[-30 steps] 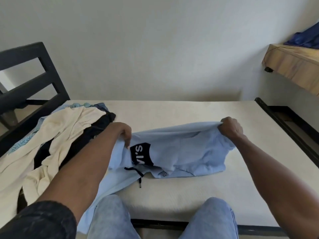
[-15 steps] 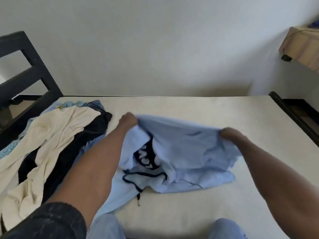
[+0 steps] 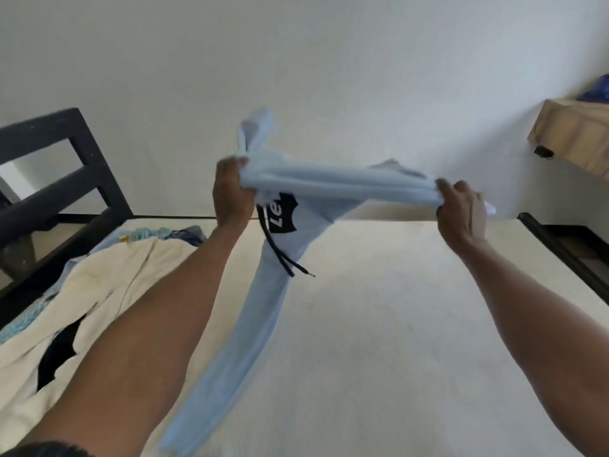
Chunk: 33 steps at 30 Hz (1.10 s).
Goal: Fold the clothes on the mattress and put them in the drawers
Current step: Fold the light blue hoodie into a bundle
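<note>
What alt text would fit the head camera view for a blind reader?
Both hands, left hand and right hand, grip a light blue hoodie stretched above a cream mattress. Unfolded clothes lie at the left.

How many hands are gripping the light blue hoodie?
2: the left hand grips one end of the bunched light blue hoodie, the right hand the other, both raised above the mattress.

Both forearms are bare up to the left hand [image 3: 232, 192] and right hand [image 3: 461, 209]; a dark sleeve [image 3: 43, 449] edge shows behind the left elbow.
</note>
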Available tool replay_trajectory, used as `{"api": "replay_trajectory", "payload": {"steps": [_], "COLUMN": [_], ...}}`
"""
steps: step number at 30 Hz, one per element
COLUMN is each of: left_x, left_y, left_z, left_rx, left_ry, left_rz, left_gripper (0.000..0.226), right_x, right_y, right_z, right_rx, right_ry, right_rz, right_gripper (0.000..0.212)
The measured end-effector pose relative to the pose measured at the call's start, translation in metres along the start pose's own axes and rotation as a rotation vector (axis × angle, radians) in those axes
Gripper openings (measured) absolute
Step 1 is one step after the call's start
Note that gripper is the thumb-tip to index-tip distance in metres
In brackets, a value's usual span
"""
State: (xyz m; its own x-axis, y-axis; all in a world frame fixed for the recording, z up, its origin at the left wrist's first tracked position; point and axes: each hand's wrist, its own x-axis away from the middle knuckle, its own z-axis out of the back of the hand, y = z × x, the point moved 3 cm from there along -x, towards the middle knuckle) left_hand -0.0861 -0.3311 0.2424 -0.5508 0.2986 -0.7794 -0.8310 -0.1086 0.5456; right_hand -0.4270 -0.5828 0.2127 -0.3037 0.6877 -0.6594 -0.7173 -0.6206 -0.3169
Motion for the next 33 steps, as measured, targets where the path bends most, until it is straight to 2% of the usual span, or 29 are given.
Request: {"api": "replay_trajectory", "payload": {"steps": [2, 4, 8, 9, 10, 13, 14, 15, 17, 18, 20, 21, 22, 23, 24, 26, 27, 28, 29, 31, 32, 33], "left_x": [0.079, 0.170, 0.332, 0.361, 0.383, 0.388, 0.384, 0.383, 0.386, 0.389, 0.396, 0.396, 0.392, 0.387, 0.378, 0.355, 0.349, 0.347, 0.353, 0.370, 0.378, 0.383], "left_y": [-0.037, -0.070, -0.099, -0.097, -0.092, -0.070, -0.067, -0.064, -0.062, -0.059, -0.053, -0.052, -0.050, -0.048, -0.046, -0.054, -0.060, -0.069, -0.082, -0.102, -0.107, -0.111], "left_z": [0.012, 0.024, 0.039, 0.041, 0.041, 0.031, 0.028, 0.027, 0.025, 0.026, 0.031, 0.032, 0.031, 0.028, 0.022, 0.020, 0.026, 0.037, 0.047, 0.067, 0.076, 0.089], "left_rx": [-0.275, -0.458, -0.739, -0.780, -0.800, -0.842, -0.851, -0.861, -0.908, -0.916, -0.906, -0.887, -0.841, -0.773, -0.714, -0.725, -0.753, -0.804, -0.854, -0.819, -0.756, -0.691], "left_ry": [-0.255, -0.532, -1.205, -1.336, -1.403, -1.320, -1.297, -1.342, -1.560, -1.739, -2.149, -2.260, -2.282, -2.202, -2.019, -1.418, -1.216, -1.131, -1.129, -1.087, -0.949, -0.721], "left_rz": [-0.129, -0.172, 0.119, 0.167, 0.201, 0.130, 0.155, 0.221, 0.304, 0.350, 0.616, 0.727, 0.803, 0.875, 0.847, 0.635, 0.579, 0.623, 0.732, 0.981, 1.077, 1.174], "left_gripper": [0.032, 0.036, 0.052, 0.052, 0.051, 0.041, 0.034, 0.030, 0.033, 0.035, 0.037, 0.040, 0.042, 0.040, 0.035, 0.033, 0.041, 0.053, 0.066, 0.075, 0.071, 0.065], "right_x": [0.055, 0.124, 0.270, 0.299, 0.325, 0.350, 0.344, 0.339, 0.329, 0.329, 0.338, 0.341, 0.338, 0.331, 0.320, 0.306, 0.307, 0.312, 0.321, 0.346, 0.355, 0.362], "right_y": [0.020, 0.039, 0.088, 0.099, 0.106, 0.114, 0.110, 0.110, 0.111, 0.114, 0.116, 0.110, 0.099, 0.084, 0.064, 0.023, 0.007, -0.008, -0.016, -0.017, -0.013, -0.012], "right_z": [-0.024, -0.048, -0.084, -0.089, -0.090, -0.080, -0.073, -0.069, -0.063, -0.063, -0.071, -0.075, -0.079, -0.084, -0.088, -0.106, -0.113, -0.120, -0.127, -0.137, -0.137, -0.140], "right_rx": [0.081, 0.198, 0.390, 0.441, 0.492, 0.568, 0.594, 0.623, 0.701, 0.702, 0.645, 0.653, 0.689, 0.688, 0.642, 0.422, 0.273, 0.157, 0.101, 0.153, 0.191, 0.203], "right_ry": [-0.101, -0.293, -0.774, -0.870, -0.955, -0.974, -0.964, -0.951, -1.021, -1.120, -1.364, -1.437, -1.450, -1.399, -1.274, -0.986, -0.959, -1.032, -1.146, -1.354, -1.391, -1.383], "right_rz": [0.071, 0.102, 0.050, 0.067, 0.063, -0.016, -0.060, -0.099, -0.188, -0.238, -0.339, -0.364, -0.351, -0.325, -0.266, -0.047, 0.009, 0.028, 0.014, -0.017, -0.039, -0.054], "right_gripper": [0.036, 0.031, 0.023, 0.025, 0.026, 0.030, 0.031, 0.030, 0.030, 0.031, 0.034, 0.036, 0.036, 0.034, 0.031, 0.031, 0.037, 0.045, 0.054, 0.066, 0.070, 0.071]}}
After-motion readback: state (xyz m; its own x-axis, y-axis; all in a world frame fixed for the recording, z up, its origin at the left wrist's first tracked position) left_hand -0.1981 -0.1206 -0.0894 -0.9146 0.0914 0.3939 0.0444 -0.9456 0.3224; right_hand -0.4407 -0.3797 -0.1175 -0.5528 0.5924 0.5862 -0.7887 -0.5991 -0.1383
